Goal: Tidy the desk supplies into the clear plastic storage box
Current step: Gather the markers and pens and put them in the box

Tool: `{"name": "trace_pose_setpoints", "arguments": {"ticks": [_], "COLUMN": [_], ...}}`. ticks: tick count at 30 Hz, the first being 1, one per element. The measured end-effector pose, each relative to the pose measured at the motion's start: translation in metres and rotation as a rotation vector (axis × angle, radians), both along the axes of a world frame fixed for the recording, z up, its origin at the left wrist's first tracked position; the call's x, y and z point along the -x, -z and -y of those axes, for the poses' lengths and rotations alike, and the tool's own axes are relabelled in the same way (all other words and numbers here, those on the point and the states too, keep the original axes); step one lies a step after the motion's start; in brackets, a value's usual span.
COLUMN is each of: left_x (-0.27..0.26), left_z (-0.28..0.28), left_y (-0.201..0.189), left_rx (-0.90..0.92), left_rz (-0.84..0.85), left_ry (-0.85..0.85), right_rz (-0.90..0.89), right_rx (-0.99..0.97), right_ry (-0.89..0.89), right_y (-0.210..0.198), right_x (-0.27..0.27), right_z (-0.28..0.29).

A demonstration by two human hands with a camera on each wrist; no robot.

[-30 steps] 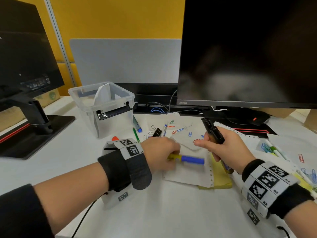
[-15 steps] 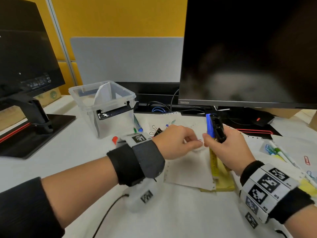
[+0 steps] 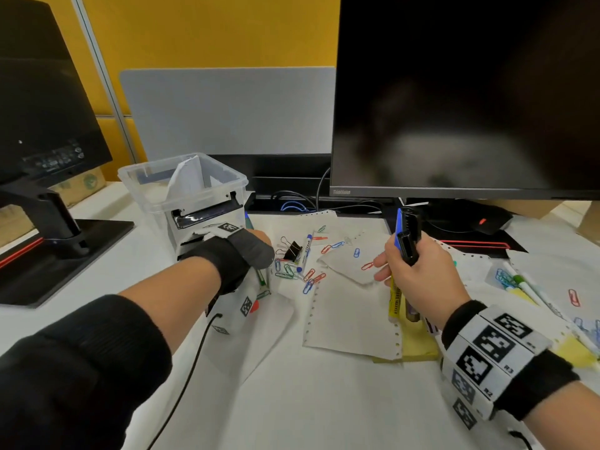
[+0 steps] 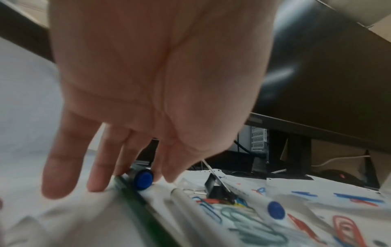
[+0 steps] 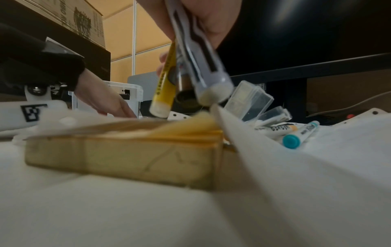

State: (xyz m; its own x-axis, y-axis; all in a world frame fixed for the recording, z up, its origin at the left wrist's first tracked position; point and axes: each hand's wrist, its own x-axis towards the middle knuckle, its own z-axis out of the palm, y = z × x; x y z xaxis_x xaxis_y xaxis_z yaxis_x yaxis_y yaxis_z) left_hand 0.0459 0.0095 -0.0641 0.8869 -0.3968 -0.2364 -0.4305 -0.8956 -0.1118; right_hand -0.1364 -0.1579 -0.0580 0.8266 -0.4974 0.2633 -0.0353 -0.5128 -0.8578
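Note:
The clear plastic storage box (image 3: 136,173) stands at the back left with crumpled paper inside. Just right of it, my left hand (image 3: 261,238) is mostly hidden behind the wrist strap. In the left wrist view the left hand (image 4: 131,170) reaches down with straight fingers, whose tips touch a blue-capped marker (image 4: 143,178) lying next to a green marker (image 4: 135,205) (image 3: 262,277). My right hand (image 3: 418,274) (image 5: 190,25) grips a bundle of markers (image 3: 407,241) (image 5: 203,66) upright, among them a yellow marker (image 3: 395,300) (image 5: 165,86) with a blue cap.
Coloured paper clips (image 3: 308,277), a black binder clip (image 3: 292,250) and a white marker (image 3: 305,251) lie on loose paper (image 3: 350,313). A yellow sticky-note pad (image 3: 418,349) (image 5: 127,150) sits under the right hand. More markers (image 3: 526,287) lie right. Monitor (image 3: 454,92) behind; monitor stand (image 3: 48,228) left.
The left hand passed the yellow blue-capped marker into the right hand's bundle, then moved left to the markers beside the box. The right hand stayed roughly in place.

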Motion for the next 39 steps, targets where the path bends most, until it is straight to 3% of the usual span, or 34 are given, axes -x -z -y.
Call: {"name": "trace_pose_setpoints", "arguments": {"ticks": [9, 15, 20, 23, 26, 29, 33, 35, 37, 39], "left_x": [0.01, 0.02, 0.045, 0.065, 0.1, 0.131, 0.135, 0.123, 0.104, 0.084], "left_z": [0.001, -0.003, -0.007, -0.007, 0.004, 0.022, 0.026, 0.02, 0.012, 0.002], "left_y": [-0.008, -0.024, -0.048, -0.06, -0.059, -0.048, -0.042, -0.042, -0.042, -0.039], "left_rx": [0.082, 0.177, 0.383, 0.546, 0.775, 0.846, 0.746, 0.591, 0.436, 0.304], "left_rz": [0.048, -0.036, -0.228, -0.348, -0.606, -0.704, -0.587, -0.384, -0.109, 0.013], "left_ry": [-0.096, -0.149, -0.171, -0.093, 0.068, 0.203, 0.326, 0.365, 0.265, 0.096], "right_rz": [0.0, 0.058, 0.054, 0.047, 0.078, 0.147, 0.092, 0.044, 0.016, -0.005], "right_rx": [0.073, 0.045, 0.053, 0.048, 0.029, -0.051, -0.026, 0.024, 0.004, -0.017], "right_ry": [0.044, 0.043, 0.042, 0.027, -0.016, -0.043, -0.01, 0.022, 0.03, 0.021], "right_y": [-0.001, -0.005, -0.005, -0.005, -0.007, -0.01, -0.006, -0.003, -0.003, -0.004], "right_x": [-0.001, 0.004, 0.005, 0.005, 0.006, 0.008, 0.007, 0.004, 0.003, 0.002], "right_z": [-0.001, -0.003, -0.004, -0.007, -0.015, -0.023, -0.021, -0.018, -0.018, -0.019]}}
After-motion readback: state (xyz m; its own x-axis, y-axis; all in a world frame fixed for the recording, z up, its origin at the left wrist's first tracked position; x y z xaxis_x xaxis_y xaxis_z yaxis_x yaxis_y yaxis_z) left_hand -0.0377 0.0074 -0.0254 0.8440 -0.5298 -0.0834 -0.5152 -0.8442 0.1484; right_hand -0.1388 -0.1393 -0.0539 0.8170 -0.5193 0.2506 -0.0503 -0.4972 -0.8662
